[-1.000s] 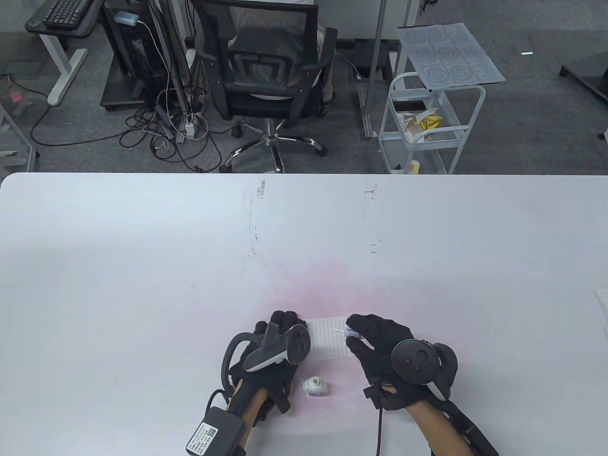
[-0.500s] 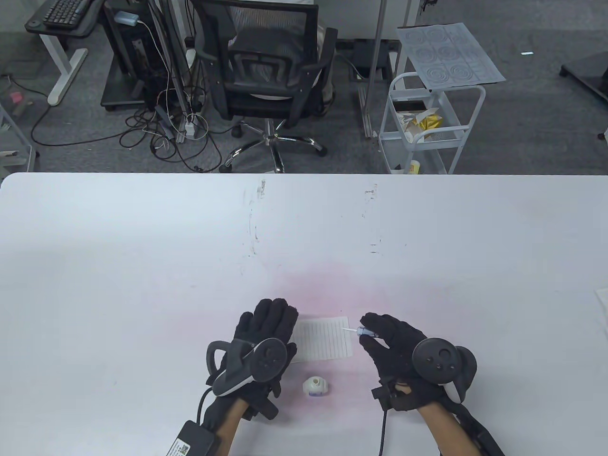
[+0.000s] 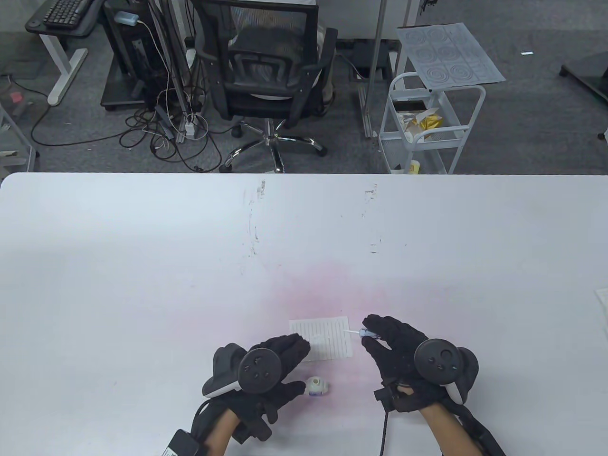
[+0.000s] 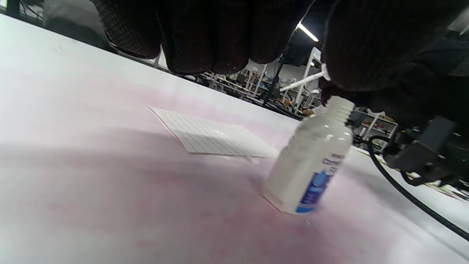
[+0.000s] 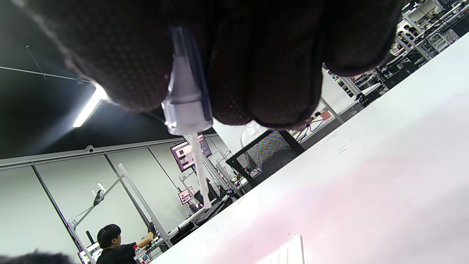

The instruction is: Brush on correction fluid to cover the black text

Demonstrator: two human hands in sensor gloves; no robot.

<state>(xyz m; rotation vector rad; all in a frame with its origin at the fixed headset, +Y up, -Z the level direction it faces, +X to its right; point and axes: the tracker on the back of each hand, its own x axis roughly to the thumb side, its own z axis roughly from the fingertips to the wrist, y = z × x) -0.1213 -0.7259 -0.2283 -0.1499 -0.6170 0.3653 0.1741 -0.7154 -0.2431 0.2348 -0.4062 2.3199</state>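
There is one lined paper [image 3: 323, 340], one little white bottle [image 3: 315, 386], one brush [image 3: 362, 333] and two gloved hands, the left hand [image 3: 266, 375] and the right hand [image 3: 403, 358], on one table [image 3: 142, 266].

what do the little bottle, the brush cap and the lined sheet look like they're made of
Bottle: probably plastic, white and glossy, with sharp highlights and a moulded threaded neck.
Brush cap: seemingly translucent plastic with a thin white stem, pinched by the right hand.
Lined sheet: likely matte paper, thin, flat and ruled.
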